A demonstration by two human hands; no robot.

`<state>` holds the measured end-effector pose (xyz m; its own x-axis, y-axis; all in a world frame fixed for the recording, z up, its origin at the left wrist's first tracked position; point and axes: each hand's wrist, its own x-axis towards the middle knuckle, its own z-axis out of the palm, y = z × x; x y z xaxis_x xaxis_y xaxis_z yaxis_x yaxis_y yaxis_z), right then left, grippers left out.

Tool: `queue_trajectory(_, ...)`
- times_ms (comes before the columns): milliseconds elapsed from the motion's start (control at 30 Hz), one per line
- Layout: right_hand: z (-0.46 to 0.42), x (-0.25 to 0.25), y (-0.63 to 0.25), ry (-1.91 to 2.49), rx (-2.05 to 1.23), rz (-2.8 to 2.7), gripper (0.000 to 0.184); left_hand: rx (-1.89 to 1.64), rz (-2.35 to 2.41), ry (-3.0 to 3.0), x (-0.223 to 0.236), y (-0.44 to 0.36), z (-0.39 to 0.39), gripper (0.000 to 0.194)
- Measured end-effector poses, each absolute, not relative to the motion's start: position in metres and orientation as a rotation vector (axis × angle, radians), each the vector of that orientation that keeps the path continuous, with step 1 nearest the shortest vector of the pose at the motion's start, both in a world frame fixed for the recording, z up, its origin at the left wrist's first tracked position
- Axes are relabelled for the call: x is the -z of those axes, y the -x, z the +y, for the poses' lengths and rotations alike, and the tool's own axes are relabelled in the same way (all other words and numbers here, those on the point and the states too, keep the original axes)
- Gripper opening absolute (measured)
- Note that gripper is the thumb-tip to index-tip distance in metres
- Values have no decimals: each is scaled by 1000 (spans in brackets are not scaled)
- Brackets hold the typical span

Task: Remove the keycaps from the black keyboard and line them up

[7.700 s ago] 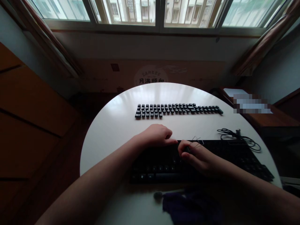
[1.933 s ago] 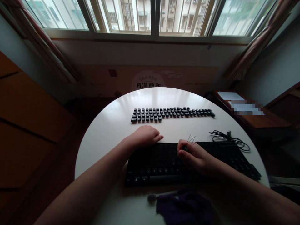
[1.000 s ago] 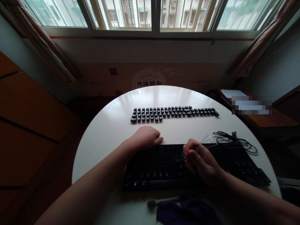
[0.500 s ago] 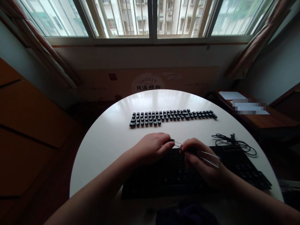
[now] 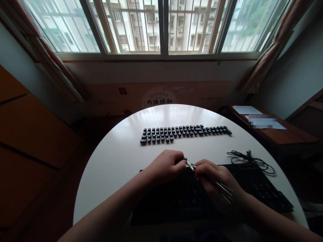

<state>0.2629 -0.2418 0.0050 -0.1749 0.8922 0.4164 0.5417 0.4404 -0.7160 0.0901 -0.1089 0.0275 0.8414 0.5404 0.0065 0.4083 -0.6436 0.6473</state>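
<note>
A black keyboard (image 5: 254,188) lies at the near edge of a round white table (image 5: 118,158). Both my hands hover over its left half. My right hand (image 5: 214,183) is closed round a thin wire keycap puller (image 5: 224,190), whose tip points left. My left hand (image 5: 165,166) pinches a small dark keycap (image 5: 184,160) at that tip. Rows of removed black keycaps (image 5: 181,132) lie lined up farther back on the table.
The keyboard's black cable (image 5: 249,158) is coiled on the table to the right. A wooden side table with papers (image 5: 259,121) stands at the right. Behind the table are a printed board (image 5: 158,99), a window and curtains.
My right hand worked the puller on the keyboard, then turned it leftward. My left hand left the keyboard's top edge and came to pinch the keycap at the puller's tip. The view tilted up.
</note>
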Motion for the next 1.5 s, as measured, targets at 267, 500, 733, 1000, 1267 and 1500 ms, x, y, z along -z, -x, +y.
queue_trajectory(267,-240,1,-272,1210,-329,-1780,24,-304,730,-2229,-23,-90,-104,22)
queue_trajectory(500,-232,-1,-293,1301,57,-1715,25,-165,468,-1813,-28,-83,-95,31)
queue_trajectory(733,-241,-2,-278,1175,39,-1846,23,20,227,-1753,-36,-80,-105,42)
queue_trajectory(1000,-237,-2,-267,1096,-25,-1920,23,21,141,-1794,-32,-81,-107,42)
queue_trajectory(1267,-225,0,-280,1282,-114,-1932,20,-35,428,-2495,-27,-82,-101,48)
queue_trajectory(1500,-152,3,-305,1764,-281,-1994,16,58,436,-3020,-25,-78,-94,39)
